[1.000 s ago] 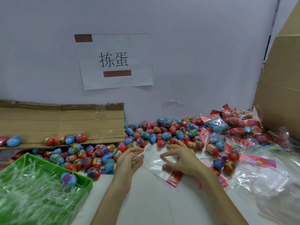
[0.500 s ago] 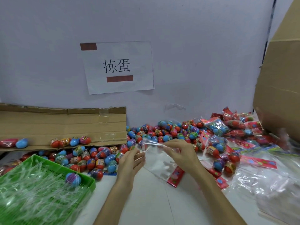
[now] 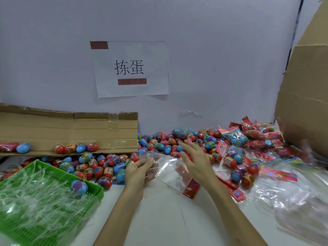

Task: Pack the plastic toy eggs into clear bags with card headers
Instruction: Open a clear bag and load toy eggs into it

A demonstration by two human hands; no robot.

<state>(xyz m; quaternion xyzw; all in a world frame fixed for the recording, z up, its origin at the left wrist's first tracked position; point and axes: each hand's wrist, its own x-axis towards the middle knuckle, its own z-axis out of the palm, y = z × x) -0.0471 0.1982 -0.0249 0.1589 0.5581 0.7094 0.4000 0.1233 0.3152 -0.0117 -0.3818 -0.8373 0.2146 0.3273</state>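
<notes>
A clear bag point(image 3: 173, 172) with a red card header point(image 3: 191, 189) lies slanted on the white table in the middle. My left hand point(image 3: 138, 170) holds the bag's open upper edge, fingers curled on the plastic. My right hand point(image 3: 194, 157) is spread open above the bag, its fingertips reaching into the heap of red and blue toy eggs point(image 3: 159, 144) along the wall. It holds nothing that I can see. Packed bags point(image 3: 236, 137) with red headers lie in a pile at the right.
A green plastic basket point(image 3: 92, 196) full of clear shreds, with one egg point(image 3: 79, 187) in it, stands at the front left. A cardboard sheet point(image 3: 71, 132) leans at the back left, eggs on its ledge. Empty bags point(image 3: 291, 192) and a tall cardboard box point(image 3: 305, 103) occupy the right.
My right hand has let go of the bag's mouth and reached back over it to the egg heap. My left hand keeps hold of the bag's edge.
</notes>
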